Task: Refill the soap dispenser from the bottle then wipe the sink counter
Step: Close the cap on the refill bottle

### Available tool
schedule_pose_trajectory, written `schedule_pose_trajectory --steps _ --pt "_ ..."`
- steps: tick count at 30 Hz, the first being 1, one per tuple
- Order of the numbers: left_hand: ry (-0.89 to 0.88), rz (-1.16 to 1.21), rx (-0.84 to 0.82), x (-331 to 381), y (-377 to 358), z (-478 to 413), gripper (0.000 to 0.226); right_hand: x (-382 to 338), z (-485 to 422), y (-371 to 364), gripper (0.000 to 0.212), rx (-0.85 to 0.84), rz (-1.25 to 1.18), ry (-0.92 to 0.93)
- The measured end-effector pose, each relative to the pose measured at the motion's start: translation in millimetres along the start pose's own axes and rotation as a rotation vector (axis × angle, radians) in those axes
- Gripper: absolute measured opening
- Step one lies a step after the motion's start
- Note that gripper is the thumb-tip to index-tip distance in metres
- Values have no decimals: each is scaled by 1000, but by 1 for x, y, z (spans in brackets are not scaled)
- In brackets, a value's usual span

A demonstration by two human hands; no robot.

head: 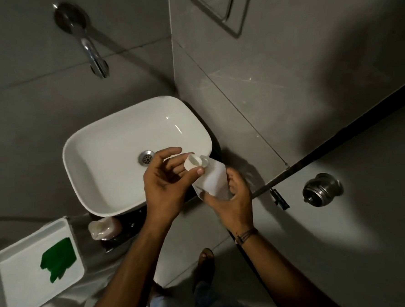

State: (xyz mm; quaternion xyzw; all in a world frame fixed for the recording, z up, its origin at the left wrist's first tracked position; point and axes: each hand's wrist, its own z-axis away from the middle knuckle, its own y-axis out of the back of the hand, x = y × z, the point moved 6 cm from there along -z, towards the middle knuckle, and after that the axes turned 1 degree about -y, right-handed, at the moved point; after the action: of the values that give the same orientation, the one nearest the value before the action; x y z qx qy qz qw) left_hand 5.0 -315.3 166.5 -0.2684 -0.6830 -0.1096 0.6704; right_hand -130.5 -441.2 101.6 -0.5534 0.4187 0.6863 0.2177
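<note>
A white plastic bottle (213, 180) is tilted over the right front corner of the white sink basin (106, 145). My right hand (232, 199) grips the bottle's lower body. My left hand (165, 179) pinches the white flip cap (193, 163) at the bottle's top between thumb and fingers; the cap's lid looks flipped open. A small pale soap dispenser (104, 228) stands on the dark counter (130, 225) just in front of the basin, left of my left forearm. A green cloth (58, 260) lies on a white tray (20, 292) at the lower left.
A chrome wall tap (95, 58) juts out above the basin. A grey tiled wall rises to the right, with a chrome valve (322, 190) and a dark bracket (280, 199) on it. My foot (205, 260) shows on the tiled floor below.
</note>
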Motion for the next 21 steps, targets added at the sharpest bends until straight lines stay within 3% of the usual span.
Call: schedule_pose_trajectory --steps 7,12,17,21 --pt "-120 -309 -114 62 33 5 32 -49 18 -17 81 -6 4 128" --pt "-141 -553 -147 86 44 2 42 -61 25 -39 84 -46 36 195" --pt "-224 -520 -94 95 52 -2 26 -69 28 -48 82 -53 -19 195" --pt "-189 -437 -131 91 53 -4 24 -78 30 -48 80 -42 -62 187"
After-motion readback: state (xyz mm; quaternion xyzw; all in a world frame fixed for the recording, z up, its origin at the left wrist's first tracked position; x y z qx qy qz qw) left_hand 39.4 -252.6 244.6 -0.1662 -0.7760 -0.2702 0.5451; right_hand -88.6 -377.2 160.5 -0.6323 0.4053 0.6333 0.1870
